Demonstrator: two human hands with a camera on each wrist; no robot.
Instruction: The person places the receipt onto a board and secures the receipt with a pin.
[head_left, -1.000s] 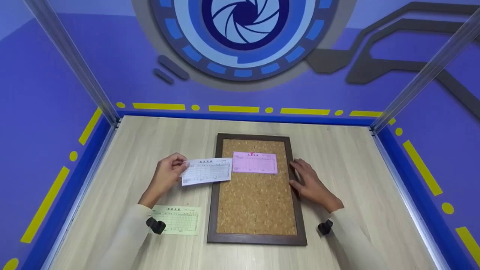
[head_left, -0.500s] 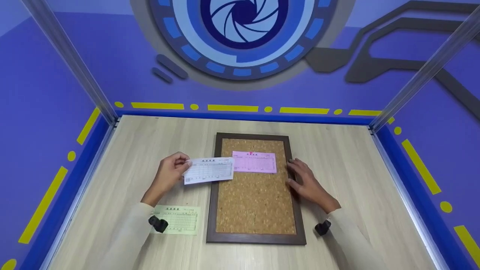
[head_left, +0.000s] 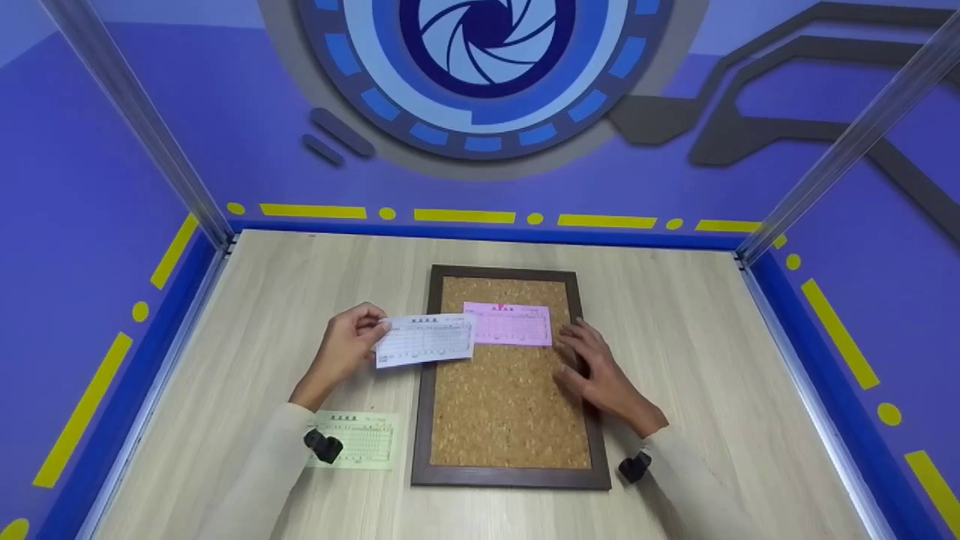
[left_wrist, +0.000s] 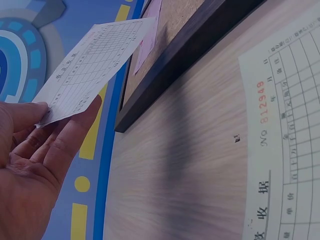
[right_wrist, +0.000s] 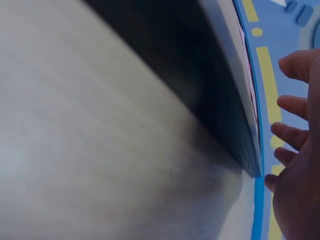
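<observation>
Receipt slip, white, up in the air left of centre, and the left hand has it pinched by its left end between thumb and fingers! Its free end reaches over the left side of the brown-framed corkboard, covering a corner of the pink receipt slip from the head view; the left wrist view shows it tilted and lifted clear of the board.

Over to the right hand: fingers spread and slightly bent, nothing in them, hovering by the board's right edge; whether a fingertip brushes the cork, I can't tell.

So where do we stand? Pink looks done, lying on the upper part of the cork with a red pin at its top edge. White looks midway, off the table but not yet fixed. Green receipt slip, flat on the wood at lower left, partly behind the left wrist, appears to be waiting its turn.

And the count: three slips, one pink, one white, one green; one corkboard; one red pin that I can make out; two hands, one busy, one free!
</observation>
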